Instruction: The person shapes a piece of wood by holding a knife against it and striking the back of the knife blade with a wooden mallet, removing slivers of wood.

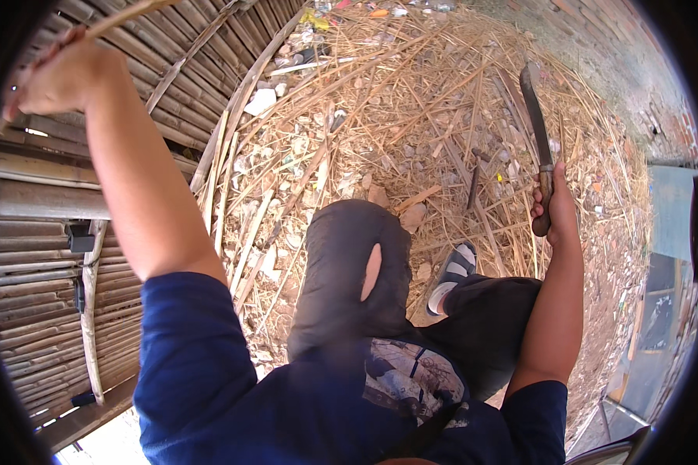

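My right hand (557, 203), out to the right, is closed round the wooden handle of a machete (535, 115). Its long dark blade points away from me, over the straw-strewn ground. On the far left my left hand (58, 77) is raised beside a bamboo wall (35, 267). A light-brown bamboo stick (124, 18) runs from its closed fingers toward the top edge. The far end of the stick is cut off by the picture's edge, and part of the grip lies in the dark rim.
Split bamboo pieces, dry straw, stones and scraps of litter cover the ground (395, 132). A brick wall (628, 77) stands at the far right, with bluish-grey panels (671, 217) nearer. My bent knee (353, 256) and sandalled foot (454, 271) are in the middle.
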`<state>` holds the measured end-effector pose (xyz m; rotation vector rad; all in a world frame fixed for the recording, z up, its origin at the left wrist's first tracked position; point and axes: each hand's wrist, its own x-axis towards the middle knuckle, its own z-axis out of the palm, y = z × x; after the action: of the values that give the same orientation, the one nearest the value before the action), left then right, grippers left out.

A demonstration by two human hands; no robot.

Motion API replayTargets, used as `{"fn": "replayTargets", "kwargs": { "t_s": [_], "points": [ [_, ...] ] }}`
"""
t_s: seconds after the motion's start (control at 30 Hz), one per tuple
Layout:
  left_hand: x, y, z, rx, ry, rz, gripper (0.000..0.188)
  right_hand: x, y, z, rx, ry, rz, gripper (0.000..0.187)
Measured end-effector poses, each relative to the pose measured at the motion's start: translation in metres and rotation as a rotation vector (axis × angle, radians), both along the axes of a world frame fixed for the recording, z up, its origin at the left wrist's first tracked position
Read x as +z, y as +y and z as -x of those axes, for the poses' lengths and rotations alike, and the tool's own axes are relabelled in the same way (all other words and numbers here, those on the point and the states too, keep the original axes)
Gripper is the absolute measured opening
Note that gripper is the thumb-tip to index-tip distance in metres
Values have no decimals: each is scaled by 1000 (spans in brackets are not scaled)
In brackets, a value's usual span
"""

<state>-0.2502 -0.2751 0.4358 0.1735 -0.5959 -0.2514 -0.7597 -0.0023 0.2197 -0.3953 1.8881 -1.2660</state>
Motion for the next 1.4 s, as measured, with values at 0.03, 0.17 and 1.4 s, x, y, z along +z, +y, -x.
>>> {"fn": "replayTargets", "kwargs": {
  "t_s": [0.03, 0.17, 1.4],
  "points": [
    [-37, -16, -40, 162, -63, -65, 62, 1, -6, -5, 20, 5, -5, 63],
    [-228, -14, -110, 345, -236, -1231, 86, 5, -12, -27, 82, 45, -48, 63],
    [-531, 393, -306, -31, -1252, -2700, 41, -10, 12, -24, 265, 280, -384, 61]
  ]
}}
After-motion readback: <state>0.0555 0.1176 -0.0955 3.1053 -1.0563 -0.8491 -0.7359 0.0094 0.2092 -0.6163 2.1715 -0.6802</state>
